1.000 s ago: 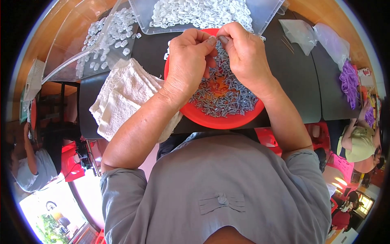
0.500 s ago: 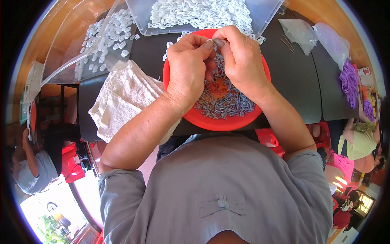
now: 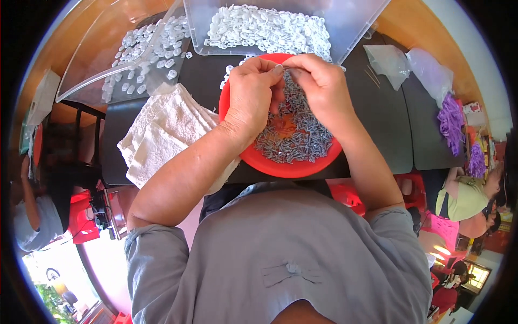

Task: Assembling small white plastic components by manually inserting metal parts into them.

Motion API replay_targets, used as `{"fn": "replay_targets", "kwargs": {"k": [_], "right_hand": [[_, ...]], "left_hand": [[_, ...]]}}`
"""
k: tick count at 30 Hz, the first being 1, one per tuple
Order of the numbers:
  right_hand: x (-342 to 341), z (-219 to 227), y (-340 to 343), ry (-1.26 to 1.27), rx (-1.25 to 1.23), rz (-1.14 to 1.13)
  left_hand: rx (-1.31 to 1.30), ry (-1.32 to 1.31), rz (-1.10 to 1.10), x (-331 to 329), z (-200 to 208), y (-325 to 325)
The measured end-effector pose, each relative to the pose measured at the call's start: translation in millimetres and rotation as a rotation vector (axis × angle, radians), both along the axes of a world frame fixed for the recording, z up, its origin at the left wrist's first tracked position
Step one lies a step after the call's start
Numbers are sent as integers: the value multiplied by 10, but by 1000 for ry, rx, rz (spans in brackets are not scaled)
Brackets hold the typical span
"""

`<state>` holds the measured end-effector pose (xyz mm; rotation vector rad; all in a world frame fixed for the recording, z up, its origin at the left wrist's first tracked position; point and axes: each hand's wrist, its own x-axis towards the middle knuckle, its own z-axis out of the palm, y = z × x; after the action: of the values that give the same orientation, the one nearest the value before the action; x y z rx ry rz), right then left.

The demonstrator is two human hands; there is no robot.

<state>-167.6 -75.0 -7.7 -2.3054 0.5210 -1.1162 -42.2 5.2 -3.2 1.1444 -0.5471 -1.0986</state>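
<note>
A red plastic bowl (image 3: 286, 171) is in front of me, filled with many small grey screw-like pieces (image 3: 294, 148). My left hand (image 3: 249, 92) and my right hand (image 3: 325, 89) are raised over its far half, thumbs and fingers pinched, their tips meeting. Whatever sits between the fingertips is too small to make out. Beyond the bowl, a clear bin (image 3: 353, 32) contains a heap of small white plastic pieces (image 3: 270, 27) with openings in them. Some stray white pieces (image 3: 226, 76) lie between the bowl's far left rim and the bin.
A cream towel (image 3: 162, 135) lies left of the bowl, partly under my left forearm. More white pieces (image 3: 151, 48) are spread at far left by a curved clear plastic edge (image 3: 102, 81). Plastic bags (image 3: 386, 62), thin sticks (image 3: 372, 76) and a purple bundle (image 3: 451, 120) are at right. People sit at both sides.
The view has shifted, so the bowl and bin appear lower. Both hands keep pinching over the far part of the bowl, with the fingertips slightly rearranged.
</note>
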Motion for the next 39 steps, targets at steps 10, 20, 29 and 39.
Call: {"fn": "replay_targets", "kwargs": {"k": [10,20,29,39], "right_hand": [[141,279,-794,610,-233,-321],[641,195,-1477,636,-189,-323],[532,402,-1242,298,599,6],[351,199,-1264,257,423,-62]], "left_hand": [[7,-1,-45,40,-35,0],[25,-16,-52,47,-41,-5],[37,28,-63,61,-27,-10],[43,35,-62,54,-23,-40]]}}
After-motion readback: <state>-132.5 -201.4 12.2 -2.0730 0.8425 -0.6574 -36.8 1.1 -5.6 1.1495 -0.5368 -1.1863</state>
